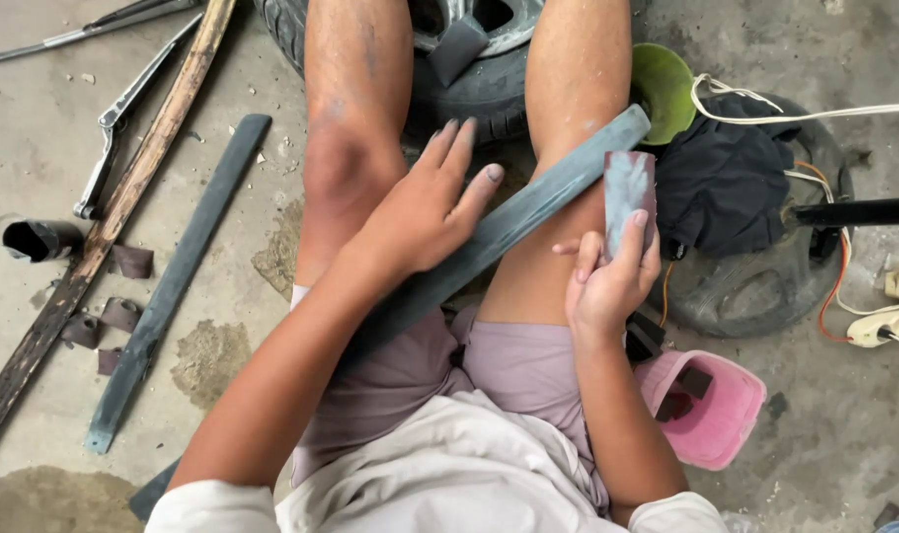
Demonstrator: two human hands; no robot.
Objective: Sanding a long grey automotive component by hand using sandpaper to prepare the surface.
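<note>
A long grey-green flat bar (528, 212) lies slantwise across my lap, resting on my right knee. My left hand (425, 202) lies flat on the bar's middle with the fingers stretched out, pressing it down. My right hand (607, 276) holds up a small brownish piece of sandpaper (629, 192), dusted grey, just beside the bar's upper end. The thumb and fingers pinch the paper's lower edge.
A tyre with a rim (469, 59) stands between my shins. A second grey bar (173, 281), a wooden strip (104, 227), metal tools (123, 109) and sandpaper scraps (123, 314) lie left. A green bowl (664, 89), dark cloth (726, 183), cables and a pink tub (711, 410) are right.
</note>
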